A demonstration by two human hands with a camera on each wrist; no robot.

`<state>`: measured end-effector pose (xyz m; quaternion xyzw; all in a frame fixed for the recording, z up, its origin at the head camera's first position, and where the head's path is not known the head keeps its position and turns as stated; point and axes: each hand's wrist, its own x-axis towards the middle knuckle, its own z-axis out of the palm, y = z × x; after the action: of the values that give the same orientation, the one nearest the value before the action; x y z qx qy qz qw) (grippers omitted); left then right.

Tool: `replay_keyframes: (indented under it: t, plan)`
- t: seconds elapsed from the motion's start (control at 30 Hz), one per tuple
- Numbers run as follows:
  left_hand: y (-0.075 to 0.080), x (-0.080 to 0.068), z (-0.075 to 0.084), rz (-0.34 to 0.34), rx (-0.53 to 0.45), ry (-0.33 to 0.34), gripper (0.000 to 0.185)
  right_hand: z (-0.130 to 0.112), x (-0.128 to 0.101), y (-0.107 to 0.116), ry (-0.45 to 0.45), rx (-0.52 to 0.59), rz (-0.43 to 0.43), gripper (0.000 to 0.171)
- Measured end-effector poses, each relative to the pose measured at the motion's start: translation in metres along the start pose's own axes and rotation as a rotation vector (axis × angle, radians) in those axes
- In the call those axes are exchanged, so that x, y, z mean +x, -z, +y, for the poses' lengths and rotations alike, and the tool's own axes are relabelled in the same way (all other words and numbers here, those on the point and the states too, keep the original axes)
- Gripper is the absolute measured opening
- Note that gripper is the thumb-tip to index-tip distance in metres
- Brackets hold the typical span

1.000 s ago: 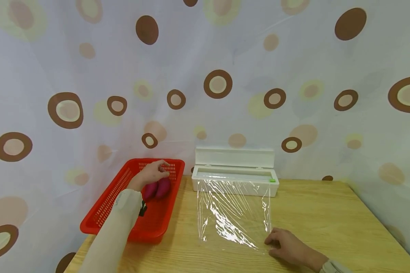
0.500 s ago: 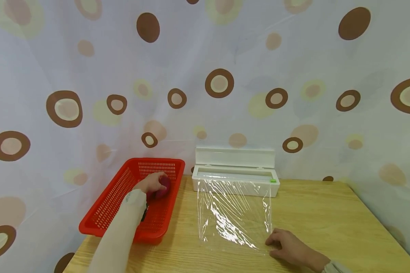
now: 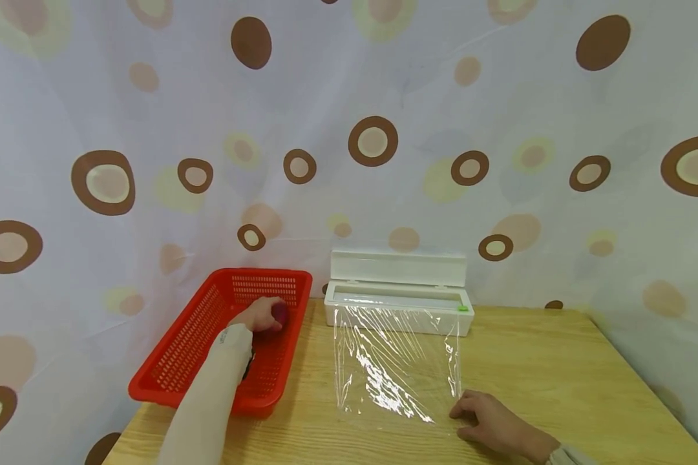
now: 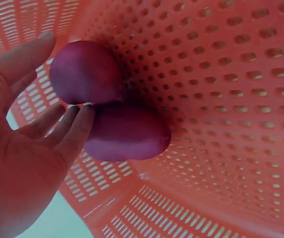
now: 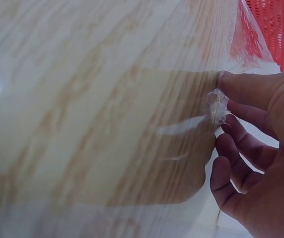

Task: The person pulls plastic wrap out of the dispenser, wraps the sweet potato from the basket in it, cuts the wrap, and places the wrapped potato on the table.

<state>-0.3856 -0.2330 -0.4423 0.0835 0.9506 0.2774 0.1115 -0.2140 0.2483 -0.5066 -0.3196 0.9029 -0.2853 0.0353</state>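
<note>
My left hand (image 3: 258, 315) is down inside the basket (image 3: 296, 329), its thumb and fingers spread wide about the rounder vegetable (image 4: 85, 72), which lies right at the fingertips, toward 3 o'clock in the head view. I cannot tell whether the thumb bears on it. The longer vegetable (image 4: 129, 133) touches it, just below in the left wrist view, its long axis close to a 9-to-3 line. Both are well apart from my right hand (image 3: 488, 423), so the left is plainly the nearer.

That right hand, at 4 o'clock from the left, pinches the film (image 3: 384, 381) by its near right corner. The film runs back toward the open box (image 3: 398, 268), at 11 o'clock from this hand. The basket slants from 7 to 1 o'clock, and its raised right rim stands between my left hand and the film. A strip of table (image 3: 529, 361) shows between basket and film; more spreads toward 2 o'clock past my right hand.
</note>
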Motion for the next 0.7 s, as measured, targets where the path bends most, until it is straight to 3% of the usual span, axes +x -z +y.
replay_keyframes:
  t: [0.43,0.7]
  plan:
    - [-0.009,0.004,-0.009,0.029,0.003,0.036,0.061,0.0,-0.001,0.001,-0.009,-0.006,-0.014,0.018]
    - [-0.008,0.0,-0.011,0.057,-0.016,0.108,0.06,0.0,0.001,0.001,0.011,-0.015,-0.007,0.017]
